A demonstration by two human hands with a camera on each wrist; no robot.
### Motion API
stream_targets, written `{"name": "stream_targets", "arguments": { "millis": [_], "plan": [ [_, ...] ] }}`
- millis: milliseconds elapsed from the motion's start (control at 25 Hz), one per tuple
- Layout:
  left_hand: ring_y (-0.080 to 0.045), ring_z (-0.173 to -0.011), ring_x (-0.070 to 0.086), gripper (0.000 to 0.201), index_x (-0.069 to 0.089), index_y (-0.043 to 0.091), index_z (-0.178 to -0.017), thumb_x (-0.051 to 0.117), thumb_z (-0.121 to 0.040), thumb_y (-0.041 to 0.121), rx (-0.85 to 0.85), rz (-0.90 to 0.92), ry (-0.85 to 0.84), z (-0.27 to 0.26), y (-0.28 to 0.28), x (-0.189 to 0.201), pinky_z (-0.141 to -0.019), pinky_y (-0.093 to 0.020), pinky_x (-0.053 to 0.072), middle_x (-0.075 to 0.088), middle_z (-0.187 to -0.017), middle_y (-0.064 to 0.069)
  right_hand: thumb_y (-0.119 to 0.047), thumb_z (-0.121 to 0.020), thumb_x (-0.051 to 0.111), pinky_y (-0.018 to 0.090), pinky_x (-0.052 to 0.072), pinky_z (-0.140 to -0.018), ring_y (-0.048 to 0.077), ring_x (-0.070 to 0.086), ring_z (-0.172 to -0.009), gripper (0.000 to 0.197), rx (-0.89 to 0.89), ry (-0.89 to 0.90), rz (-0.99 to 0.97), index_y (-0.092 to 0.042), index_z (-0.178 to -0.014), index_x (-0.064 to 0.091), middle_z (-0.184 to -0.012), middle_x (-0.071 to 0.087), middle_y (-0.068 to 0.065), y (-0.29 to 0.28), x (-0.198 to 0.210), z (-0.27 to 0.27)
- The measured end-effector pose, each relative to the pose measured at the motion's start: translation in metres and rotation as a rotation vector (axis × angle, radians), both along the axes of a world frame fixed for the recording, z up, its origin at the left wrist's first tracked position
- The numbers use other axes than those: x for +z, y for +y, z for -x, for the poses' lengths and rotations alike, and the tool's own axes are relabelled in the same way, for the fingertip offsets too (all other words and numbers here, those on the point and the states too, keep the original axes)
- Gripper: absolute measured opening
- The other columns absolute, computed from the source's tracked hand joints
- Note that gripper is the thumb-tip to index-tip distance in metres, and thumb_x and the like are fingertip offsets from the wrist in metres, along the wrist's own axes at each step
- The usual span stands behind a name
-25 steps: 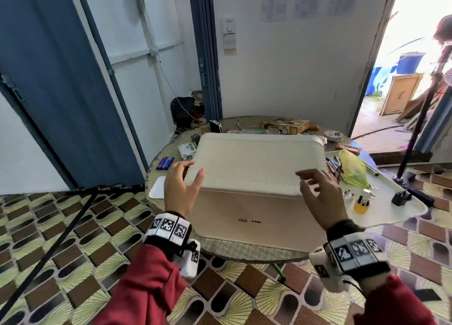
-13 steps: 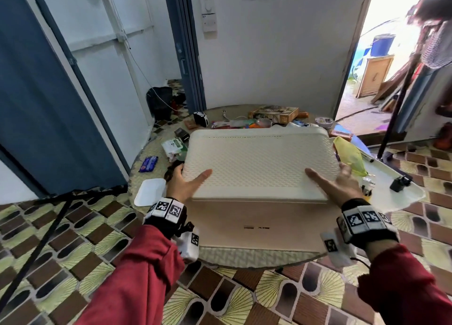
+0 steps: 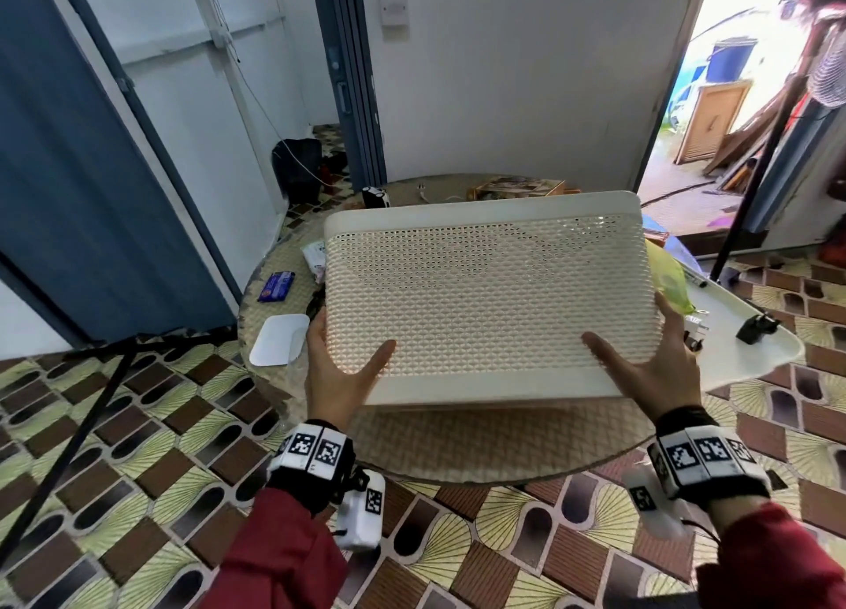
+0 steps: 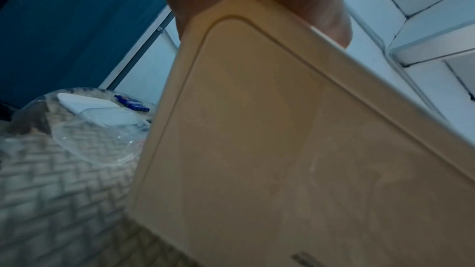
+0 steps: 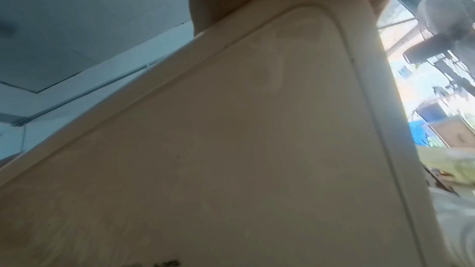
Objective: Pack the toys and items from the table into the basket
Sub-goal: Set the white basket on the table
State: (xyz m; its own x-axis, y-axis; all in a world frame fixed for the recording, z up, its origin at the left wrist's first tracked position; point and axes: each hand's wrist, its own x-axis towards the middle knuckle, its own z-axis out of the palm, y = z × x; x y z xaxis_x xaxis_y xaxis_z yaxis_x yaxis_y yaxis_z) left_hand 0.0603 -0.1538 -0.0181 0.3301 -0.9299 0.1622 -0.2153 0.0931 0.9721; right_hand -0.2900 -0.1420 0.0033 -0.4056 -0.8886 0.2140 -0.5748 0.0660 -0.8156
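A cream perforated basket (image 3: 485, 297) hangs tilted above the round woven table (image 3: 458, 443), its long side wall facing me. My left hand (image 3: 338, 370) grips its lower left corner, thumb across the wall and fingers behind the end. At the lower right corner my right hand (image 3: 650, 361) holds it the same way. Both wrist views show the basket's smooth underside (image 4: 295, 149) (image 5: 231, 149). Around it on the table lie a blue packet (image 3: 275, 286), a white lid (image 3: 278, 339), a yellow-green bag (image 3: 669, 279), a cardboard box (image 3: 512, 187) and a small black-and-white toy (image 3: 375, 195); the basket hides the other items.
A white tray (image 3: 751, 356) with a small black object (image 3: 755, 327) juts out at the table's right. A clear plastic container (image 4: 102, 139) sits by the white lid (image 4: 85, 103). A tripod leg (image 3: 82, 425) crosses the floor at left; a dark stand pole (image 3: 755, 173) rises at right.
The basket has come up off the table and tipped its side wall toward me. Both hands have slid from its top to its lower corners.
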Motion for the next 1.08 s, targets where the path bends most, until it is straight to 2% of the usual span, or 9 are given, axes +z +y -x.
{"name": "stream_targets", "arguments": {
  "millis": [240,320,440,480,560,720,800,920,1080],
  "plan": [
    [0.0,-0.126,0.042,0.102,0.021,0.033,-0.141,0.085,-0.062,0.027,0.007,0.076,0.053,0.015,0.016,-0.035,-0.099,-0.014,0.037,0.038,-0.141,0.012,-0.085,-0.041,0.061,0.044,0.03,-0.11,0.027,0.039,-0.132,0.124,0.062,-0.134,0.083,-0.036,-0.143,0.01,-0.15,0.032,0.006,0.012,-0.045,0.007],
    [0.001,-0.129,0.037,0.107,0.016,0.035,-0.141,0.085,-0.06,0.026,-0.009,0.039,0.025,0.015,0.02,-0.05,-0.107,-0.022,0.034,0.033,-0.144,0.015,-0.083,-0.041,0.065,0.042,0.027,-0.109,0.028,0.038,-0.133,0.125,0.087,-0.148,0.07,-0.038,-0.142,0.005,-0.151,0.03,0.01,0.018,-0.059,0.007],
    [-0.012,-0.133,0.039,0.116,0.014,0.042,-0.141,0.091,-0.053,0.041,-0.055,-0.035,-0.01,0.01,0.021,-0.06,-0.113,-0.042,0.033,0.035,-0.149,0.002,-0.044,-0.054,0.087,0.044,0.025,-0.111,0.031,0.032,-0.135,0.128,0.1,-0.093,0.045,-0.024,-0.146,0.0,-0.154,0.018,0.012,0.023,-0.074,0.008],
    [-0.013,-0.134,0.039,0.117,0.014,0.044,-0.141,0.09,-0.052,0.044,-0.06,-0.046,-0.004,0.009,0.021,-0.059,-0.112,-0.042,0.033,0.035,-0.148,0.002,-0.029,-0.058,0.087,0.045,0.025,-0.111,0.032,0.031,-0.135,0.123,0.08,-0.087,0.025,-0.019,-0.146,0.001,-0.154,0.016,0.012,0.025,-0.078,0.007],
    [-0.01,-0.132,0.037,0.114,0.013,0.048,-0.138,0.089,-0.053,0.042,-0.031,-0.039,0.039,0.011,0.02,-0.053,-0.111,-0.034,0.031,0.034,-0.146,0.007,-0.015,-0.064,0.084,0.043,0.027,-0.109,0.034,0.033,-0.134,0.114,0.036,-0.108,0.001,-0.013,-0.146,0.004,-0.151,0.021,0.016,0.028,-0.085,0.004],
    [-0.004,-0.13,0.025,0.118,0.009,0.029,-0.147,0.088,-0.06,0.026,0.038,-0.068,0.036,0.019,0.023,-0.055,-0.109,-0.024,0.023,0.027,-0.138,0.01,-0.018,-0.067,0.082,0.051,0.039,-0.104,0.037,0.045,-0.124,0.099,-0.004,-0.182,-0.012,-0.009,-0.139,0.015,-0.138,0.04,0.022,0.034,-0.104,0.008],
    [-0.008,-0.131,0.026,0.116,0.011,0.023,-0.146,0.089,-0.06,0.02,0.075,-0.123,0.038,0.021,0.028,-0.064,-0.112,-0.03,0.025,0.029,-0.143,0.003,-0.028,-0.067,0.079,0.05,0.045,-0.099,0.037,0.051,-0.118,0.092,0.006,-0.227,-0.068,-0.009,-0.135,0.02,-0.135,0.046,0.021,0.036,-0.11,0.01],
    [-0.011,-0.132,0.027,0.116,0.012,0.025,-0.146,0.089,-0.059,0.018,0.068,-0.156,0.07,0.023,0.037,-0.07,-0.114,-0.044,0.029,0.027,-0.152,-0.009,-0.03,-0.068,0.077,0.038,0.046,-0.094,0.037,0.05,-0.12,0.089,0.006,-0.236,-0.134,-0.007,-0.136,0.024,-0.137,0.044,0.022,0.04,-0.109,0.012],
    [-0.016,-0.137,0.03,0.119,0.013,0.027,-0.148,0.089,-0.058,0.022,0.055,-0.112,0.062,0.014,0.037,-0.052,-0.114,-0.038,0.027,0.024,-0.155,-0.006,-0.02,-0.064,0.082,0.042,0.039,-0.1,0.026,0.039,-0.126,0.109,0.02,-0.166,0.037,-0.013,-0.145,0.01,-0.148,0.025,0.02,0.041,-0.091,0.015]
  ]
}}
